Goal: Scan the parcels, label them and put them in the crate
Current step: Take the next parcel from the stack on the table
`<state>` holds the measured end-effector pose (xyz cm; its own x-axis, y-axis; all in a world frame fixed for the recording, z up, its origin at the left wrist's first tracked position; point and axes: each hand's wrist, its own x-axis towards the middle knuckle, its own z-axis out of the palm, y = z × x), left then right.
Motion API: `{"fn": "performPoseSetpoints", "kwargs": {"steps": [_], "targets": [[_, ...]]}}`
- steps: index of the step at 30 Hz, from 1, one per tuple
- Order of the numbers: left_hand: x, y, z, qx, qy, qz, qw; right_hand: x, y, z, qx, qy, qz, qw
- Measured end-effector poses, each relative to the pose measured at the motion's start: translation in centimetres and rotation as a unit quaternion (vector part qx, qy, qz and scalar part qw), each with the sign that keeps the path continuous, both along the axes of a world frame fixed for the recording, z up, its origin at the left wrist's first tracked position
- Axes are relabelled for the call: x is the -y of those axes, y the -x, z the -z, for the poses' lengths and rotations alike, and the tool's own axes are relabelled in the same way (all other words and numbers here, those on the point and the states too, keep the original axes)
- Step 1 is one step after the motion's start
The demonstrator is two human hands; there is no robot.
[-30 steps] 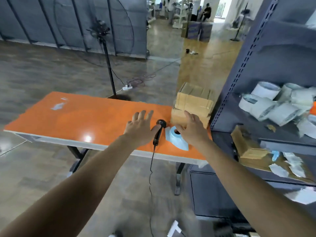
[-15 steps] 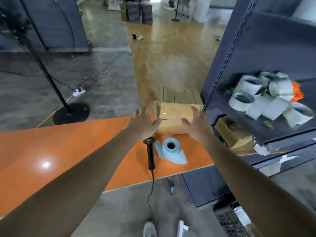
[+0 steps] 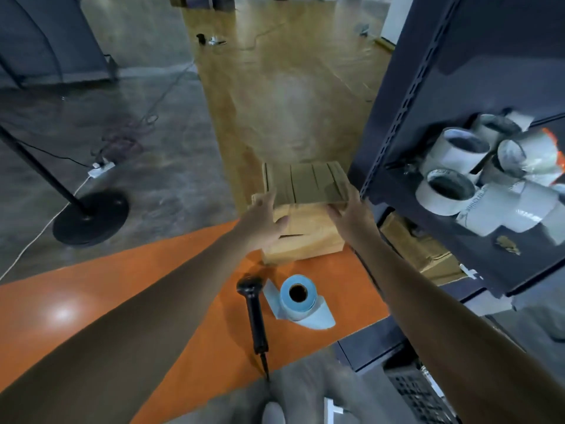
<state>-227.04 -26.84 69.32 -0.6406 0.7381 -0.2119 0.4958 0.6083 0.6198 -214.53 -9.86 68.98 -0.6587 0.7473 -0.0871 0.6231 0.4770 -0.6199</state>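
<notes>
**Two hands on the parcel stack at the far end of the tabletop**

One orange tabletop (image 3: 122, 301), and at its far right corner one stack: a bundle of flat cardboard parcels (image 3: 305, 185) lying on a bigger cardboard box (image 3: 305, 240). The seams split the bundle into at least four parcels; the blur hides any more.

Both bare arms reach across to it. The left hand (image 3: 261, 223) takes the bundle's left end, fingers curled over the edge and thumb against the front of the box below. The right hand (image 3: 348, 211) has the bundle's near right corner in its grip, fingers on top and thumb beneath.

Between the person and the stack lie one black handheld scanner (image 3: 253, 307), its cable running off the near edge, and just right of it one blue label roll (image 3: 298, 295) with a loose tail of labels. The arms pass above both.

Hard against the stack's right side stands a dark metal rack (image 3: 428, 87). One shelf holds a heap of at least six white rolls (image 3: 452, 151); the shelf below holds more cardboard (image 3: 428, 258). On the floor to the left are one round fan base (image 3: 90, 218) and one white power strip (image 3: 101, 169).
</notes>
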Motion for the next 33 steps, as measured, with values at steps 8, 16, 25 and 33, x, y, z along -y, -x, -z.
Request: {"fn": "performPoseSetpoints", "kwargs": {"steps": [8, 16, 25, 33], "targets": [[3.2, 2.9, -1.0, -0.034, -0.108, -0.024, 0.993, 3.0, 2.3, -2.8, -0.117, -0.052, 0.024, 0.991], [12.6, 5.0, -4.9, -0.132, -0.128, -0.001, 0.983, 11.3, 5.3, -6.4, -0.178, -0.059, 0.01, 0.982], [24.0, 7.8, -5.1, -0.138, -0.097, -0.026, 0.985, 21.0, 8.3, -6.8, -0.1, 0.044, -0.028, 0.994], [29.5, 8.8, -3.9, -0.073, -0.098, -0.121, 0.985, 25.3, 8.9, -4.4, -0.071, 0.164, -0.154, 0.972]]}}
